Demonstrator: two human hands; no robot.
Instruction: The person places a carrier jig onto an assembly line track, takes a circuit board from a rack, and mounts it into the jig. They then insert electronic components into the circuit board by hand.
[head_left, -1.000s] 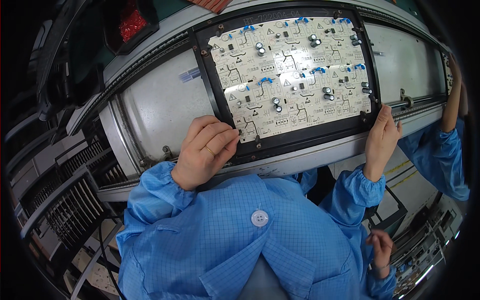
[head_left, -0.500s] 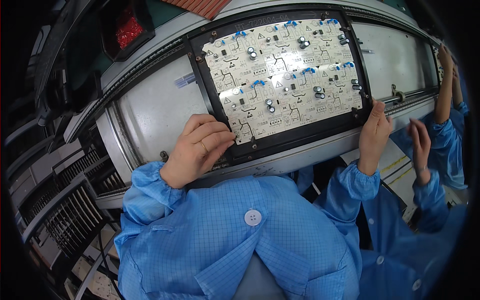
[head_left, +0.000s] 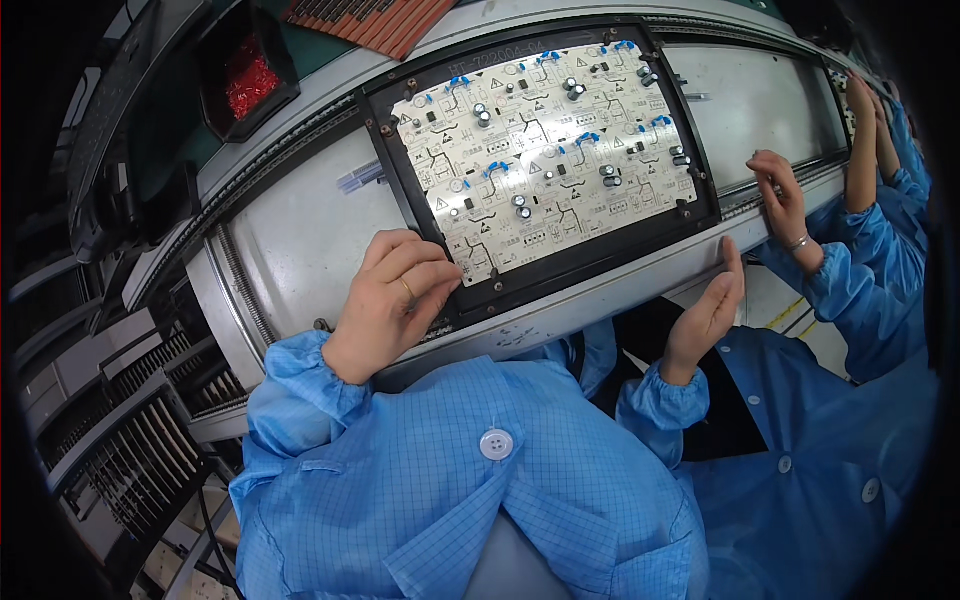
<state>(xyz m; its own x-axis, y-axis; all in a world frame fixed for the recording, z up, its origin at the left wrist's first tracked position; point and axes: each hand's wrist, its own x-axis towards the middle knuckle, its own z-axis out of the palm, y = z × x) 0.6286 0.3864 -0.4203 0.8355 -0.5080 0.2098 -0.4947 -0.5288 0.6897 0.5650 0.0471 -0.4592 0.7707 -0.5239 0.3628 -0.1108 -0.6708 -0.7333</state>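
Note:
A white printed circuit board panel [head_left: 540, 120] lies in a black carrier frame [head_left: 590, 248]. Blue parts, silver-topped cylindrical capacitors and small black chips stand on it in repeated groups. My left hand [head_left: 388, 300], with a ring on one finger, is closed at the panel's lower left corner. Its fingertips meet over the board's edge; what they pinch there is hidden. My right hand [head_left: 703, 322] is off the frame, near the rail's front edge. Its fingers are stretched out, and nothing shows in it.
The frame rests on a conveyor with a metal rail [head_left: 560, 318]. A black bin [head_left: 215, 85] of red parts and a ribbed reddish-brown piece [head_left: 385, 22] are beyond it. At right, a co-worker's hand [head_left: 783, 195] is raised above the rail. Slotted racks [head_left: 130, 450] stand at left.
My right hand has let go of the frame's right edge and moved down and left. The frame appears shifted slightly left in view. The left hand stays at its corner.

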